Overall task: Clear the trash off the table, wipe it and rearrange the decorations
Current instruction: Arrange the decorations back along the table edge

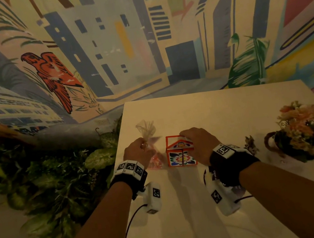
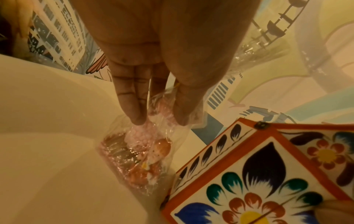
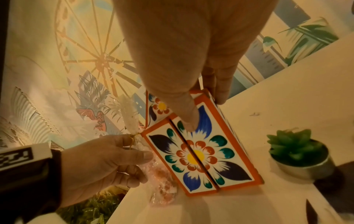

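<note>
Head view: your left hand point(image 1: 137, 151) pinches a cellophane-wrapped figurine point(image 1: 154, 156) at its tied neck; your right hand point(image 1: 197, 143) clasps the painted house-shaped box point(image 1: 181, 155) just beside it, mid-worktop point(image 1: 212, 109). Flower basket point(image 1: 304, 133) sits right.

Left wrist: fingers point(image 2: 134, 106) and thumb close on the wrapping above the worktop's left edge.

Right wrist: thumb on the box's front, fingers point(image 3: 220, 84) behind. Small potted succulent point(image 3: 298, 154) stands near right.

No trash visible; you appear to be at the rearranging stage, wiping likely done.
</note>
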Available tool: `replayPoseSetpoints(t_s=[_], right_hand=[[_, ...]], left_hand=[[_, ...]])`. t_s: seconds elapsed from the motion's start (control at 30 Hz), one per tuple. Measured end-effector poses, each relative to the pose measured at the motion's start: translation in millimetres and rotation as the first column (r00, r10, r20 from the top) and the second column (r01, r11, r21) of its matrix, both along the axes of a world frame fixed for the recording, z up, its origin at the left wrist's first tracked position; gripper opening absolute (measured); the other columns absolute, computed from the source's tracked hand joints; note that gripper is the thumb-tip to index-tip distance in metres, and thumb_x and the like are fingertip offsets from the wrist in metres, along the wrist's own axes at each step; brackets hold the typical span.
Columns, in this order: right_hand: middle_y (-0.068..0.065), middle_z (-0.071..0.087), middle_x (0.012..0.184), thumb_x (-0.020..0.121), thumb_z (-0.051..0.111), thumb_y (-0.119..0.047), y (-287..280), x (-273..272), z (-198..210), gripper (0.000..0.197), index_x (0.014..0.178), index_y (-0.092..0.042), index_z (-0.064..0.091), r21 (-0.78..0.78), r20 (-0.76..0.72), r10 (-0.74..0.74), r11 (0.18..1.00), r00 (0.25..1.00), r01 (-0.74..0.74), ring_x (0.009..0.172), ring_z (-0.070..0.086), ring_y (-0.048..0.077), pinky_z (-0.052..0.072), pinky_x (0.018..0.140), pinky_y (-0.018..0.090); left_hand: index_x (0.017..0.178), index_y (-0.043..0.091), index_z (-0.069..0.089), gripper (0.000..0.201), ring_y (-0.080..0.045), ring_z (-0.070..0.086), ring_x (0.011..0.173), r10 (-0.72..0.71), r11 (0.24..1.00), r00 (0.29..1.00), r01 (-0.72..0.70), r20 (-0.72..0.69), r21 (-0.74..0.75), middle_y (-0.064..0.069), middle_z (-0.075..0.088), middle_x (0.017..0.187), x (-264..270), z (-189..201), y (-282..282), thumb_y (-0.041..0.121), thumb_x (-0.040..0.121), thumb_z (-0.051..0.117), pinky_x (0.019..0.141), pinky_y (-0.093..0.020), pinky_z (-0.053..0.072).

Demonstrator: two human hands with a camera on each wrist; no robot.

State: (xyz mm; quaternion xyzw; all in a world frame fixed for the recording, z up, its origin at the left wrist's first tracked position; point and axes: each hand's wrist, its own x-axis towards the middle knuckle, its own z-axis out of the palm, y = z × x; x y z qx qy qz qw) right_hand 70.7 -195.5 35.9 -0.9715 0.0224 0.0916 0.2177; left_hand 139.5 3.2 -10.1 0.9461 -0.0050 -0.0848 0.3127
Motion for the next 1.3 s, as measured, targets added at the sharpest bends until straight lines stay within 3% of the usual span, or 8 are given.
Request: replayPoseSetpoints(t_s=[0.43,0.57,0.63,0.7,0.8,0.9,1.0,1.3], right_hand=[[0.005,0.046,0.139,0.086,0.063,-0.023,-3,1,1,0.058,0.139,-0.02,0.039,-0.037,-0.023,0.015,0.999,1.0,-0.016,0.127,0.043,0.024,0.037,0.108,0.037],[0.003,0.03,0.153,0.078,0.073,-0.028,-15,-3,8,0.083,0.146,-0.023,0.026,-0.002,-0.05,0.031,1.0,0.998,-0.032,0.139,0.028,0.023,0.027,0.115,0.039],[0.0,0.027,0.154,0.077,0.074,-0.024,-31,-12,11,0.085,0.146,-0.025,0.025,0.029,-0.007,0.01,1.0,1.0,-0.01,0.14,0.026,0.02,0.027,0.115,0.037],[-0.001,0.032,0.151,0.079,0.069,-0.016,-50,-24,9,0.076,0.143,-0.025,0.03,-0.004,-0.001,-0.009,1.0,1.0,0.009,0.136,0.031,0.019,0.031,0.112,0.033],[-0.001,0.035,0.148,0.082,0.064,-0.012,-72,-39,-4,0.065,0.14,-0.024,0.035,-0.106,-0.109,-0.013,0.994,0.994,0.002,0.135,0.033,0.019,0.032,0.11,0.03],[0.0,0.035,0.148,0.083,0.064,-0.021,-78,-43,-19,0.063,0.139,-0.027,0.037,-0.111,-0.168,-0.031,0.994,0.985,0.013,0.135,0.035,0.019,0.029,0.111,0.03],[0.002,0.032,0.15,0.086,0.062,-0.023,-76,-40,-26,0.062,0.142,-0.026,0.035,-0.109,-0.207,0.0,0.994,0.978,-0.023,0.136,0.033,0.022,0.026,0.113,0.032],[0.008,0.047,0.135,0.086,0.059,-0.022,-61,-22,-41,0.054,0.137,-0.018,0.042,-0.222,-0.263,0.078,0.965,0.962,-0.139,0.126,0.041,0.028,0.039,0.104,0.038]], left_hand=[[0.112,0.016,0.056,0.033,-0.03,0.061,0.102,-0.017,0.996,0.999,0.021,-0.046,0.081,-0.008,0.065,0.112,-4,6,-5,0.028,0.082,0.063,0.081,-0.03,0.047],[0.137,0.016,0.04,0.07,-0.03,0.051,0.12,0.066,0.996,0.995,-0.07,-0.08,-0.053,-0.01,0.052,0.133,-9,12,1,0.031,0.077,0.072,0.096,-0.034,0.044],[0.138,0.011,0.039,0.07,-0.031,0.049,0.121,0.147,0.985,0.988,-0.142,0.046,-0.097,-0.014,0.048,0.135,-16,22,8,0.024,0.077,0.072,0.099,-0.038,0.043],[0.129,0.008,0.048,0.057,-0.03,0.054,0.11,0.119,0.992,0.934,-0.093,0.337,-0.09,-0.013,0.05,0.127,-31,39,5,0.014,0.076,0.069,0.092,-0.038,0.046],[0.12,0.012,0.056,0.052,-0.027,0.056,0.103,-0.239,0.97,0.742,0.213,0.626,0.119,-0.007,0.058,0.117,-49,66,-31,0.019,0.07,0.07,0.088,-0.04,0.049],[0.141,0.02,0.037,0.073,-0.024,0.036,0.134,-0.548,0.816,0.788,0.43,0.28,0.387,-0.004,0.042,0.145,-47,73,-80,0.032,0.076,0.069,0.111,-0.044,0.03],[0.148,0.024,0.022,0.088,-0.024,0.018,0.144,-0.543,0.706,0.839,0.484,-0.045,0.517,-0.001,0.024,0.156,-33,70,-105,0.04,0.077,0.072,0.117,-0.048,0.016],[0.134,0.021,0.046,0.061,-0.025,0.056,0.116,-0.488,0.794,0.869,0.48,-0.079,0.374,-0.005,0.058,0.13,-36,61,-108,0.019,0.078,0.071,0.097,-0.037,0.047]])
